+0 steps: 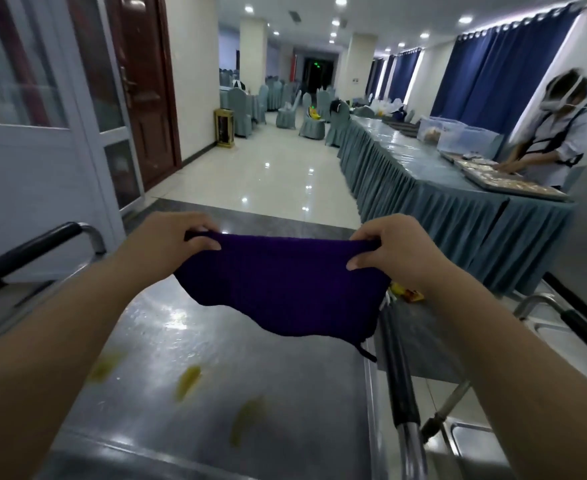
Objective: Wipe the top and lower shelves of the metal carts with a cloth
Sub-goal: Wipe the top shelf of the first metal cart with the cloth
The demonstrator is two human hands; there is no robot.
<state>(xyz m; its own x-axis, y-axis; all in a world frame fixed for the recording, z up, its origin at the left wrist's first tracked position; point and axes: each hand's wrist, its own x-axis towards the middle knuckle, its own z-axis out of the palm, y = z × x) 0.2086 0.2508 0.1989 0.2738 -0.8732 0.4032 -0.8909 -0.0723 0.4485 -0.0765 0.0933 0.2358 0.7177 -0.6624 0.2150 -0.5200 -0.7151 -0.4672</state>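
A dark purple cloth (pixel 281 285) hangs stretched between my hands above the metal cart's top shelf (pixel 188 327). My left hand (pixel 171 240) pinches the cloth's upper left corner. Its upper right corner is pinched by my right hand (pixel 392 251). The cloth's lower edge droops free, just over the shelf. Three yellowish smears (pixel 188 379) lie on the wet, shiny steel surface nearer to me. A black-padded handle (pixel 25 251) runs along the cart's left side.
A second metal cart (pixel 475 441) stands close on the right, its black handle bar (pixel 399 379) beside the first cart. A long skirted table (pixel 458 209) runs along the right, where a person (pixel 555 129) works at trays. A white door (pixel 43 150) is at left; tiled floor lies ahead.
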